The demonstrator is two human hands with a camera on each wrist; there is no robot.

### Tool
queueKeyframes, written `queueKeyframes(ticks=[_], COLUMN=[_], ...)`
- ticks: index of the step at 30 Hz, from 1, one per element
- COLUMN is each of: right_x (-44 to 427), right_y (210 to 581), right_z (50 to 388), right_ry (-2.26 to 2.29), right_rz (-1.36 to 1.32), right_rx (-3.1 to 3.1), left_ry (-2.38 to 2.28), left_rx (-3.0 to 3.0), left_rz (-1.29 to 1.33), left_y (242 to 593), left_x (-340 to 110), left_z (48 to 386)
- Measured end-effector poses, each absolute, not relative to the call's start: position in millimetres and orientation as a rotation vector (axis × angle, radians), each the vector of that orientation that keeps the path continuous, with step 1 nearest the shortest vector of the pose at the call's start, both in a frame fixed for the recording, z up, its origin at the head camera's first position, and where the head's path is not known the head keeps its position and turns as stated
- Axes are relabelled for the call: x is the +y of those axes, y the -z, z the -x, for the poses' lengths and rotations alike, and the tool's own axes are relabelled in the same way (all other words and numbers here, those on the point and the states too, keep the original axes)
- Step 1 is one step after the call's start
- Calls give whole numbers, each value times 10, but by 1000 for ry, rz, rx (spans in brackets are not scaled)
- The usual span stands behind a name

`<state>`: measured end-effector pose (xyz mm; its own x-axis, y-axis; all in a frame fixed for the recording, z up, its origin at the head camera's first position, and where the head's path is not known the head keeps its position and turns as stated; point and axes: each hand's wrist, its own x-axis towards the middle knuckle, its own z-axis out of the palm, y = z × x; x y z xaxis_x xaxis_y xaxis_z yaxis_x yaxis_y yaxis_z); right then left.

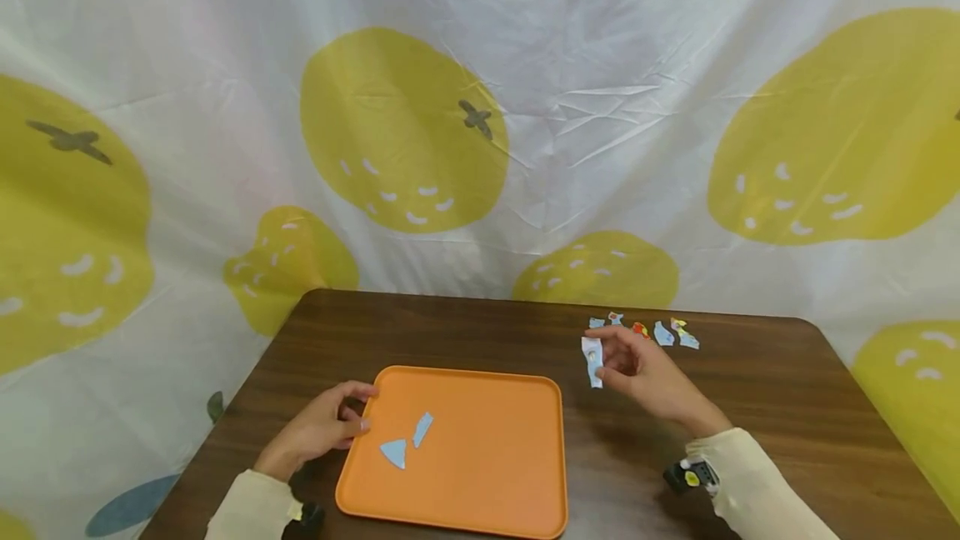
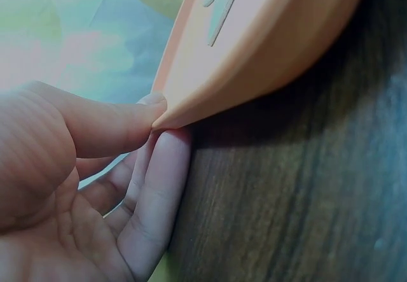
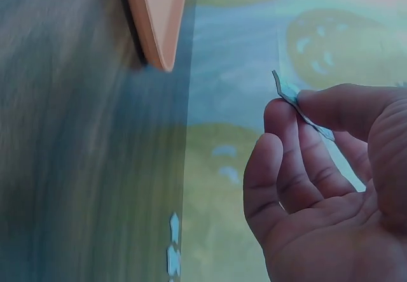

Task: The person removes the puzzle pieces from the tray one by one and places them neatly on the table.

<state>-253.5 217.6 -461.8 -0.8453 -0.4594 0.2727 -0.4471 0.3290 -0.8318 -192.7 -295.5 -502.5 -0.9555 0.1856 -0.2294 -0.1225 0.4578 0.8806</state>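
Right of the orange tray (image 1: 495,448): right hand (image 1: 645,367) pinches patterned piece (image 1: 592,362), held up | left hand (image 1: 318,426) pinches tray's rim | two pale-blue pieces (image 1: 393,453) on tray | step looks like transfer | next likely needs careful set-down

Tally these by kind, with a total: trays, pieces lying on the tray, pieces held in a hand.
Orange tray: 1
Pale blue pieces lying on it: 2
Held piece, in the right hand: 1
Total: 4

A brown table (image 1: 450,336) carries an orange tray (image 1: 487,457) and small pieces (image 1: 663,334).
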Motion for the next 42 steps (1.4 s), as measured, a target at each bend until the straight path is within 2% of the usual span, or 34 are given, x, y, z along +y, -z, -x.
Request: queueKeyframes(ticks=[15, 42], right_x=[2849, 3709], right_y=[4710, 4865], right_z=[2740, 3153], right_ry=[1560, 1309], right_rz=[789, 555], right_rx=[2835, 3092], left_ry=[-1490, -1511], left_rx=[2424, 2405], left_rz=[-7, 7], left_y=[5022, 5029], left_x=[-2945, -2948], left_z=[1948, 1918])
